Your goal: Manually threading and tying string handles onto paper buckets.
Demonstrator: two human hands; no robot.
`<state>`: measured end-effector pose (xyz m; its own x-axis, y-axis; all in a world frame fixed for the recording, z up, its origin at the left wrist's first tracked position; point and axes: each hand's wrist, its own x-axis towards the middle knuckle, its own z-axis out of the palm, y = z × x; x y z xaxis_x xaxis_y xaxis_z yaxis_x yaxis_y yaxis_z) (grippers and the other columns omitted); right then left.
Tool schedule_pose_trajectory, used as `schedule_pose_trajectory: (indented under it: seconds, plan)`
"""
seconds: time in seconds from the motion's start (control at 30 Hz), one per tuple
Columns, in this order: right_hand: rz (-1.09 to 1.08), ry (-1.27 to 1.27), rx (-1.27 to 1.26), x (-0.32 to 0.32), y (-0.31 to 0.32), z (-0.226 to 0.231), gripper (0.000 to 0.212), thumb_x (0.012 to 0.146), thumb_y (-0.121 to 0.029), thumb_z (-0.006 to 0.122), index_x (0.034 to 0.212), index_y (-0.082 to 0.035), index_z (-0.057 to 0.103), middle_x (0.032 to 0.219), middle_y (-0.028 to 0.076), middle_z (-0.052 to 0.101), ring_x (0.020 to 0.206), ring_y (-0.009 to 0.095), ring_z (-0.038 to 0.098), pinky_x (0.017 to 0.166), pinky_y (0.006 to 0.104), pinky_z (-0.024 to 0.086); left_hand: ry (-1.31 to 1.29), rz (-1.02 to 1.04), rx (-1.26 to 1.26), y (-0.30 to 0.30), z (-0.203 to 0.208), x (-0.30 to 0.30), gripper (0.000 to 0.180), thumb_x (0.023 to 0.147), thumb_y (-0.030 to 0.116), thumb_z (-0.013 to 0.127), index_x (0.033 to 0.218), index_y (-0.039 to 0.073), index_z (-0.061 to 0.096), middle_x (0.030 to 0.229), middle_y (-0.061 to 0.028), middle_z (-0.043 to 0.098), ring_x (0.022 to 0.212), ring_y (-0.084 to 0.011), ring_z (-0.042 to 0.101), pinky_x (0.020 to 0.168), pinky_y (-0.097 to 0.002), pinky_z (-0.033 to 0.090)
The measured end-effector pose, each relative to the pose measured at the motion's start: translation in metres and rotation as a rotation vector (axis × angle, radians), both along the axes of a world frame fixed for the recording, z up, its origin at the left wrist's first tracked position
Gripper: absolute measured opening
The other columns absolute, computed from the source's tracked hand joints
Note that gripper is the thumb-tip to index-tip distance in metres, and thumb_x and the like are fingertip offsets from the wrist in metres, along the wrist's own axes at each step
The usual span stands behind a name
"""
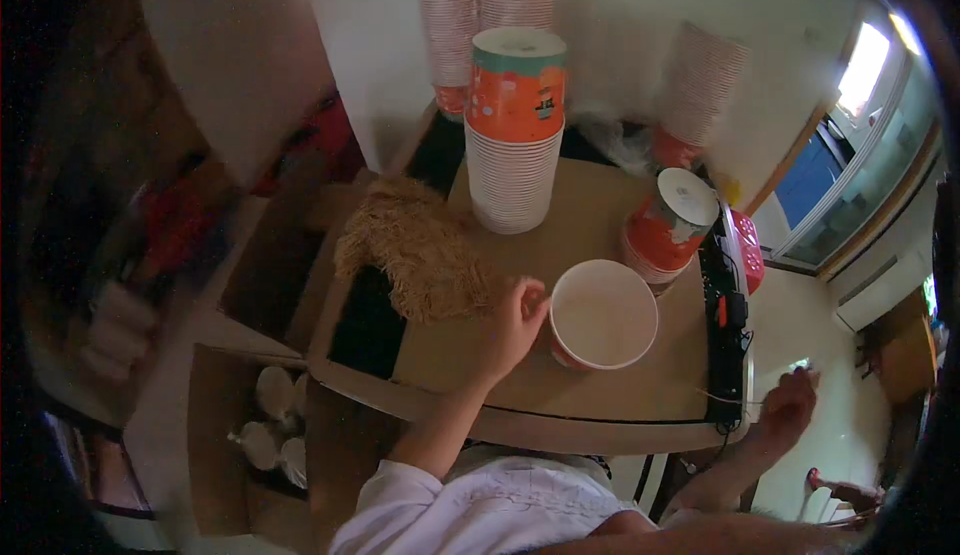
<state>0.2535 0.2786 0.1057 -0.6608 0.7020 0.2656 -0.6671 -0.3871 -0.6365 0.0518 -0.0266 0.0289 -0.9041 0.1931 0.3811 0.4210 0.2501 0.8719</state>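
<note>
A white paper tub (603, 315) stands upright on the table in front of me, its mouth facing up and its inside pale. My left hand (520, 307) is at the tub's left rim with its fingers curled together; what they hold, if anything, is hidden. Off the table's right edge, my right hand (788, 407) is closed and slightly blurred. A thin pale strand (728, 399) runs from it back over the tabletop. Left of the tub lies a tangled heap of tan strands (420, 255), close to my left hand.
Behind stands a tall stack of nested tubs (515, 175), with a shorter orange stack (660, 235) at right. More stacks (705, 85) line the wall. A power strip (733, 310) edges the table. Below left, an open carton (225, 435) contains several pale round-topped items.
</note>
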Motion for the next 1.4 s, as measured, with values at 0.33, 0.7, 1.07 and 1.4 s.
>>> schedule_pose_trajectory:
  seconds: [0.33, 0.7, 1.07, 1.4]
  plan:
    - [0.536, -0.67, 0.327, -0.107, -0.084, 0.013, 0.013, 0.08, -0.016, 0.059, 0.086, -0.005, 0.055, 0.075, 0.001, 0.055, 0.064, 0.01, 0.053, 0.055, 0.0232, 0.045, 0.129, -0.079, -0.331, 0.016, -0.022, -0.028, 0.017, 0.069, 0.01, 0.056, 0.082, -0.001, 0.06, 0.082, -0.0176, 0.058, 0.072, -0.0332, 0.056, 0.062, -0.039, 0.046]
    - [0.981, -0.85, 0.475, -0.157, -0.125, -0.081, 0.012, 0.083, -0.014, 0.055, 0.085, -0.002, 0.055, 0.076, 0.002, 0.055, 0.067, 0.01, 0.053, 0.058, 0.0235, 0.046, -0.148, -0.16, -0.315, 0.0, -0.017, 0.007, 0.02, 0.074, 0.008, 0.06, 0.092, -0.001, 0.06, 0.085, -0.0141, 0.058, 0.078, -0.0252, 0.057, 0.07, -0.0324, 0.045]
    - [0.931, -0.96, 0.519, -0.159, -0.131, -0.094, 0.013, 0.084, -0.018, 0.054, 0.087, -0.006, 0.054, 0.053, 0.001, 0.045, 0.039, 0.009, 0.04, 0.033, 0.0247, 0.029, -0.169, -0.228, -0.041, -0.006, -0.062, -0.019, 0.023, 0.079, 0.003, 0.052, 0.1, 0.007, 0.06, 0.09, -0.0093, 0.058, 0.078, -0.0188, 0.057, 0.068, -0.0275, 0.045]
    - [0.912, -1.016, 0.525, -0.156, -0.137, -0.069, 0.015, 0.082, -0.02, 0.056, 0.088, -0.007, 0.053, 0.063, -0.001, 0.045, 0.051, 0.007, 0.043, 0.04, 0.019, 0.032, -0.327, -0.394, 0.058, -0.006, -0.044, -0.017, 0.025, 0.079, -0.003, 0.048, 0.101, 0.002, 0.059, 0.093, -0.0077, 0.061, 0.085, -0.0132, 0.057, 0.074, -0.0258, 0.046]
